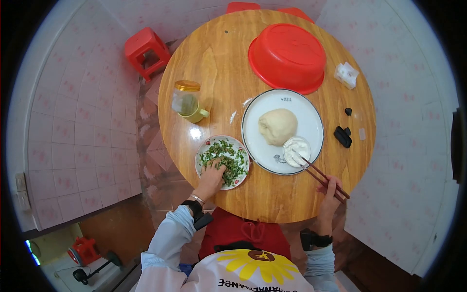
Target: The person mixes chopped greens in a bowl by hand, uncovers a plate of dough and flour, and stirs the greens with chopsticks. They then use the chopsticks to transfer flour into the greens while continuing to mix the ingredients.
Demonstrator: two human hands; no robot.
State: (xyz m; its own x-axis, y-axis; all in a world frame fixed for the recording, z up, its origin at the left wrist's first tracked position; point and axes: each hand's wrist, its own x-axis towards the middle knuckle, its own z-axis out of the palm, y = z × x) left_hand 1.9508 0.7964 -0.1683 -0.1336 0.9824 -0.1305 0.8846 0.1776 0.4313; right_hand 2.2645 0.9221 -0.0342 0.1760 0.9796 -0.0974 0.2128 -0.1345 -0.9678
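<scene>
My left hand (pixel 211 178) reaches over the near rim of a patterned plate (pixel 198 155). Its curled fingers are down in chopped greens (pixel 232 170), and the fingertips are partly hidden there. In my right hand (pixel 331 193) is a pair of dark chopsticks (pixel 318 174), gripped near the thick ends. Their tips reach into a small bowl (pixel 284 155) of white powder (pixel 297 147). That bowl sits on a large white plate (pixel 256 146) with a dark rim, beside a smooth lump of dough (pixel 278 125).
On the round wooden table (pixel 219 58) lies an upturned red basin (pixel 288 56). A lidded jar (pixel 187 95) stands with a yellow-green mug (pixel 195 115) at the left. Small black items (pixel 343 137) and a white packet (pixel 346 75) lie at the right. Beyond is a red stool (pixel 147 51).
</scene>
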